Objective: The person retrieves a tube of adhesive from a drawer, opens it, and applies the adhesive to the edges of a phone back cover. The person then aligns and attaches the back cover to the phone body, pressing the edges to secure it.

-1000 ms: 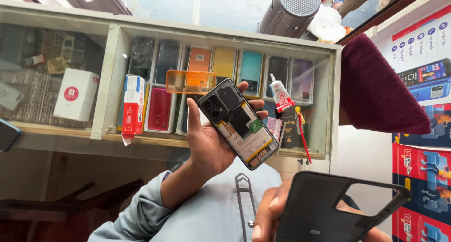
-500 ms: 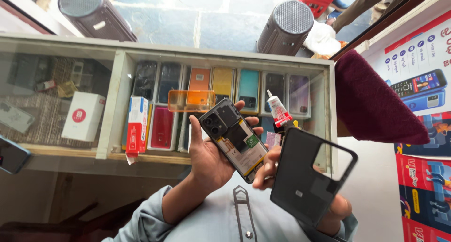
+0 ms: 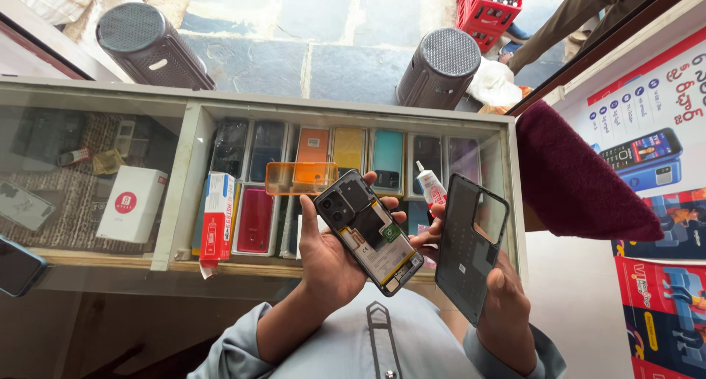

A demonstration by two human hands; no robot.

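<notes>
Glass-topped shop desk (image 3: 184,129) with 2 hands held above it, one on an opened phone and one on its back cover.

Beneath the glass, a row of coloured phone covers (image 3: 346,149) is laid out at 12 o'clock from the hands, with a white box (image 3: 132,202) well apart at 9 o'clock and a small glue tube (image 3: 430,184) just above the fingers. The opened phone (image 3: 368,232) is cradled in the left hand (image 3: 327,265), whose fingers are closed round its edges so that the exposed internals face upward and can be seen. The dark back cover (image 3: 471,243) is pinched along its lower edge by the right hand (image 3: 507,313), closed on it, and is kept tilted just beside the phone at 3 o'clock, inner face turned toward it, apparently so that the 2 parts can be compared or aligned. An orange transparent case (image 3: 301,178) rests on the glass at 11 o'clock.
</notes>
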